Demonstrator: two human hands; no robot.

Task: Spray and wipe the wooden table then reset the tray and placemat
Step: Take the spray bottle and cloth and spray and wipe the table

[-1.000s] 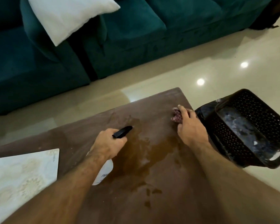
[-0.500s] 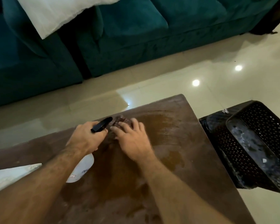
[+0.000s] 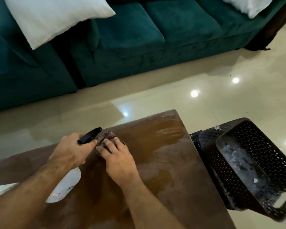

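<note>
Hardly shifted, right hand [image 3: 118, 156] presses the cloth [image 3: 108, 137] flat-fingered; left hand [image 3: 71, 150] grips the spray bottle [image 3: 65, 185]; overlapping strokes should clear the wet worktop [image 3: 172, 162].

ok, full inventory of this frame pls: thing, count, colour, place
wooden table: 1, brown, wet streaks, lower centre
cloth: 1, dark reddish, on table under right fingers
spray bottle: 1, white with black trigger head, in left hand
placemat: 1, pale, only a corner shows at left edge
basket: 1, black perforated, tilted, right of table
sofa: 1, teal, along the top
pillows: 2, white, on sofa
floor: glossy cream tiles
left hand: grips bottle
right hand: presses cloth onto table
</note>
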